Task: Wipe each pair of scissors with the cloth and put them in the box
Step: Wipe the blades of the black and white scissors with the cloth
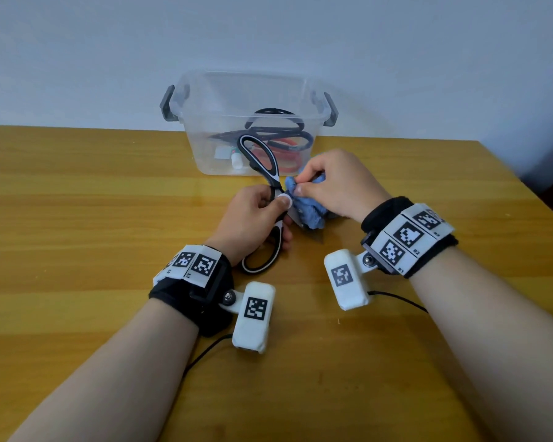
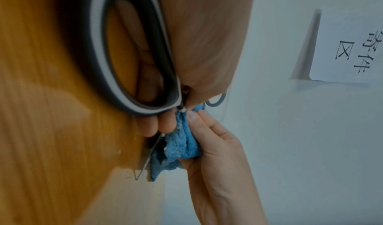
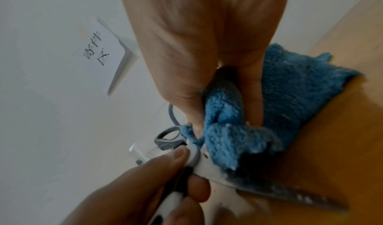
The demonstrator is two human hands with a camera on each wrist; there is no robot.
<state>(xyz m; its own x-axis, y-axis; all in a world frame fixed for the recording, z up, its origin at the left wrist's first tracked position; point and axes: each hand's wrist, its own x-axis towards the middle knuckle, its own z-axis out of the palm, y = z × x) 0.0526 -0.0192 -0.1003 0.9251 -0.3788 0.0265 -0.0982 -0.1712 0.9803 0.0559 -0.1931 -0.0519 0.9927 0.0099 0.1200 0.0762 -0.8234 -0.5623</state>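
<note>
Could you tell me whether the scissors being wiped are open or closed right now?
Open: the scissors' two handle loops are spread wide apart, one toward the box, one under the left hand.

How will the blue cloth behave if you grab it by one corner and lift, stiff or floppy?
Probably floppy: the blue cloth bunches into soft folds where the right hand pinches it against the scissors. Likely light, since a loose corner drapes flat on the table. Its fluffy pile looks grippy rather than slippery, so it may snag on the blade.

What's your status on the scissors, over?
Left hand grips black-and-white scissors. Right hand pinches blue cloth against blade. Box holds other scissors. Nothing blocking.
</note>
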